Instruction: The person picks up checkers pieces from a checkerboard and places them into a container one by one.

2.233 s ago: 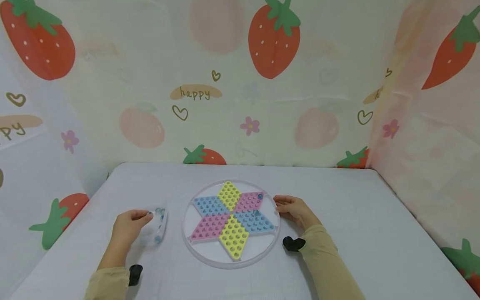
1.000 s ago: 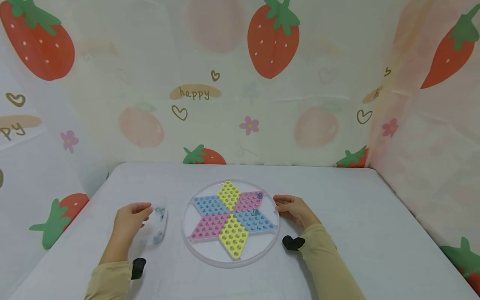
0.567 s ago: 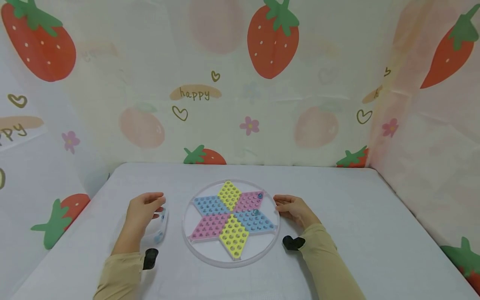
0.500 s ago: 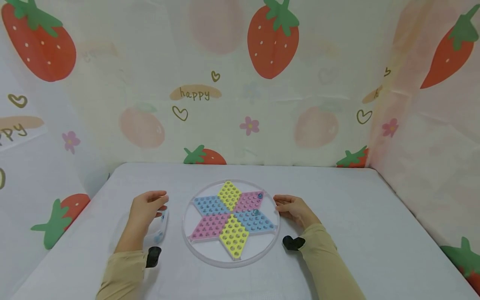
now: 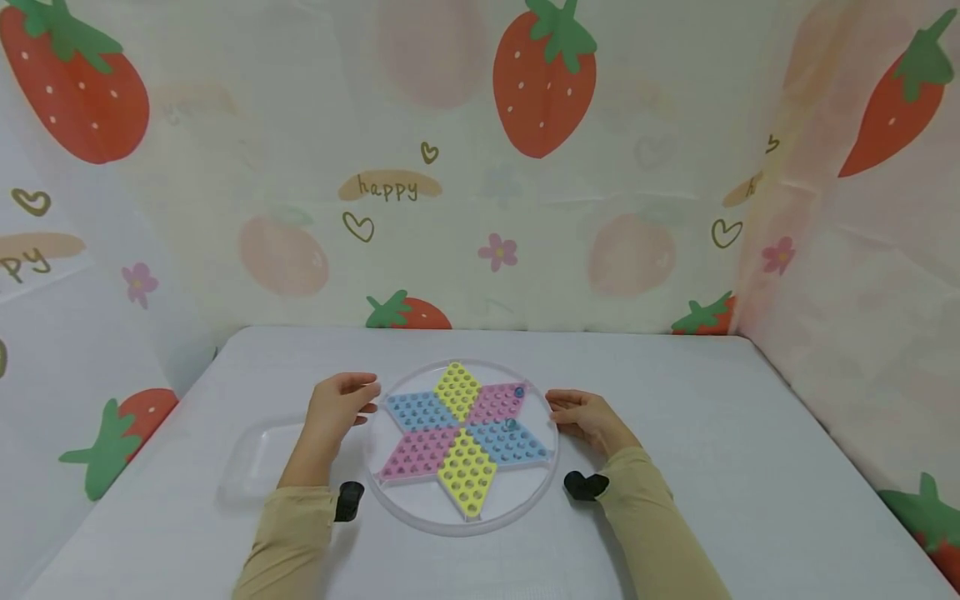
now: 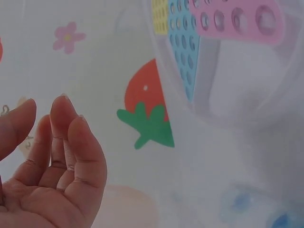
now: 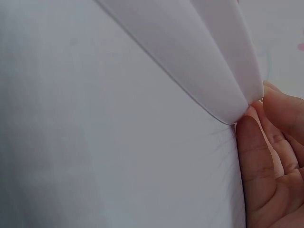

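A round clear Chinese checkers board (image 5: 416, 454) with a yellow, pink and blue star of holes lies in the middle of the table. A blue marble (image 5: 520, 392) sits in its far pink point, and a clearer marble (image 5: 511, 424) in the right blue point. My left hand (image 5: 332, 410) hovers just off the board's left rim, fingers loosely bent; in the left wrist view, nothing shows between thumb and fingers. My right hand (image 5: 592, 423) grips the right rim, with thumb (image 7: 285, 111) and fingers at its edge in the right wrist view.
Left of the board stands a clear plastic tray (image 5: 225, 467), partly hidden by my left forearm. Blurred blue marbles (image 6: 280, 221) appear low in the left wrist view. Strawberry-printed cloth (image 5: 397, 275) hangs behind the white table (image 5: 675, 400).
My left hand pinched a marble over the tray at first, then rose without one in sight. It has moved right, to the board's left rim. My right hand has stayed put.
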The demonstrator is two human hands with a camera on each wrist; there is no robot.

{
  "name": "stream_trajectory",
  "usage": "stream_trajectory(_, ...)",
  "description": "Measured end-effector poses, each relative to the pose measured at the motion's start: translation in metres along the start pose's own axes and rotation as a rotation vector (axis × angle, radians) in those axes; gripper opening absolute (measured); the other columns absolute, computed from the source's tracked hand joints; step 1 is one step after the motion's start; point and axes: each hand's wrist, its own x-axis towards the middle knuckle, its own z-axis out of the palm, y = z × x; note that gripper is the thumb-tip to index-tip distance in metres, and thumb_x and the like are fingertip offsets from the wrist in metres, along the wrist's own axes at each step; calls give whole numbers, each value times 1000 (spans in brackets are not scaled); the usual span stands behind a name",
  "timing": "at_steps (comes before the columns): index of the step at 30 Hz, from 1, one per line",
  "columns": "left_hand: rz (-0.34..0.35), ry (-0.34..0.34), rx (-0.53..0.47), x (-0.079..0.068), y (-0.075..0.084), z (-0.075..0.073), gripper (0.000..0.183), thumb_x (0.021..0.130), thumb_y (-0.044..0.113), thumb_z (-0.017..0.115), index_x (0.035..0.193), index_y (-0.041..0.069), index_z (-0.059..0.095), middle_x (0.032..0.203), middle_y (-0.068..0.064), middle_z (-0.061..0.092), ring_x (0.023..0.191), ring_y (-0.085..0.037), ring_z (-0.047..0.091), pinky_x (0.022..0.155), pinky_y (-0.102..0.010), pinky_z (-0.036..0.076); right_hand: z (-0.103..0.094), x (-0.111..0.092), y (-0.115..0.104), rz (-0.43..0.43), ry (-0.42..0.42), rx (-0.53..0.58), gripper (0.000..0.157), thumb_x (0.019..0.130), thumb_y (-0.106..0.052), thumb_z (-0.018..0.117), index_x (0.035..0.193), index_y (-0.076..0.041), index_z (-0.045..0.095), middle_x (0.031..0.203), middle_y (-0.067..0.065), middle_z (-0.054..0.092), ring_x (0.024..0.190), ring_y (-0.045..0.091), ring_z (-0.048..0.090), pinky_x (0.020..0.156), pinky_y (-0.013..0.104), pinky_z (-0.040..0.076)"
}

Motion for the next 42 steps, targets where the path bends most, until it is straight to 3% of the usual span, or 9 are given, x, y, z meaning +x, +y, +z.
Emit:
stream_trajectory(10, 37, -79, -31, 8, 3, 32, 33, 97, 13, 59, 126, -5, 58, 109, -18, 65, 78, -17, 63, 73, -29, 51, -2, 2, 1, -4, 3, 3, 51, 86, 16, 62, 135, 8, 50, 135, 19, 55, 96, 9, 62, 76, 23, 54)
stream_trajectory(17, 48, -112, -49, 12, 7, 47, 33, 98, 14, 59, 126, -3, 59, 112, -21, 65, 74, -13, 61, 75, -33, 52, 1, 3, 2, 4, 31, -19, 48, 86, 16, 61, 132, 6, 54, 133, 19, 57, 101, 11, 61, 77, 24, 54)
stream_trajectory(22, 44, -120, -62, 17, 7, 56, 31, 97, 12, 59, 125, -4, 59, 110, -21, 65, 72, -12, 62, 77, -38, 52, -1, 2, 0, 10, 35, -22, 47, 86, 14, 63, 132, 5, 54, 126, 15, 62, 96, 9, 63, 75, 23, 54)
stream_trajectory(33, 19, -184, -12, 23, 6, 75, 32, 96, 11, 62, 123, -4, 60, 108, -18, 66, 81, -26, 66, 78, -41, 52, -2, 2, 0, 4, 35, -10, 50, 85, 16, 62, 133, 7, 53, 125, 16, 62, 94, 8, 63, 73, 22, 54)
stream_trajectory(42, 66, -267, 37, 28, 6, 90, 29, 96, 14, 62, 120, -3, 62, 108, -16, 67, 88, -32, 66, 78, -41, 52, -2, 4, 2, -3, 24, -3, 49, 85, 16, 63, 132, 8, 53, 124, 15, 63, 94, 9, 64, 73, 23, 54)
